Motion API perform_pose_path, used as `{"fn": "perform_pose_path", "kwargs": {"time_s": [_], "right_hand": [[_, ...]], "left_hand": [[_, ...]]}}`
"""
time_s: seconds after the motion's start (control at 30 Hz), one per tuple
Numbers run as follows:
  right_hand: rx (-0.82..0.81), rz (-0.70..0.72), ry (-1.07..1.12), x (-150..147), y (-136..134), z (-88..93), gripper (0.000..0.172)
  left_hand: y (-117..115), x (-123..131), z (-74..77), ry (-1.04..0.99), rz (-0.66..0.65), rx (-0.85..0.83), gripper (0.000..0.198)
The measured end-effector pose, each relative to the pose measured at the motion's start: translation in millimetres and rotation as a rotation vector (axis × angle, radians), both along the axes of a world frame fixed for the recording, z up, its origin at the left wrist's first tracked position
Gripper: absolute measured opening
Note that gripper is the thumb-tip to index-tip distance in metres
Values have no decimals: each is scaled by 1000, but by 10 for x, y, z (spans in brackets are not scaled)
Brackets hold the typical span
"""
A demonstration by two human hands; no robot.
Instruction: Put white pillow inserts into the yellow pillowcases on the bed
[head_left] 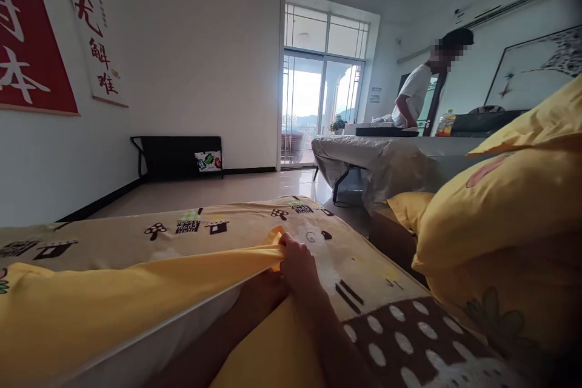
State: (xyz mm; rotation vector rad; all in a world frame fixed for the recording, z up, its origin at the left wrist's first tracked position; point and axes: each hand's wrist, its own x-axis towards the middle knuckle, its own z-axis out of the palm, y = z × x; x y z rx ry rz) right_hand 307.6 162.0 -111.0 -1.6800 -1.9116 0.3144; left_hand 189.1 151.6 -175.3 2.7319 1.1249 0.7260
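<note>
A yellow fabric cover [113, 297] with a white edge or lining [182, 336] stretches across the lower left. My right hand [300, 264] is closed on its gathered corner, fingers wrapped round the cloth. Just left of and below it, my left hand [266, 288] reaches in under the raised yellow cloth; it is in shadow and its fingers are hidden. More yellow cloth lies between my forearms. Under all this spreads a beige blanket [245, 218] printed with little houses, trees and brown-and-white dots.
Plump yellow pillows or bedding [495, 206] are piled on the right. Beyond stands a table [354, 145] under plastic sheeting, with a person [411, 94] in a white top behind it. A black folded item [177, 157] leans against the wall, left of a glass door [322, 103].
</note>
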Motion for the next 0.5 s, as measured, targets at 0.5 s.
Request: {"fn": "perform_pose_path", "kwargs": {"time_s": [0.5], "right_hand": [[63, 420, 206, 199, 117, -89, 26]], "left_hand": [[-209, -30, 255, -262, -6, -471, 26]]}}
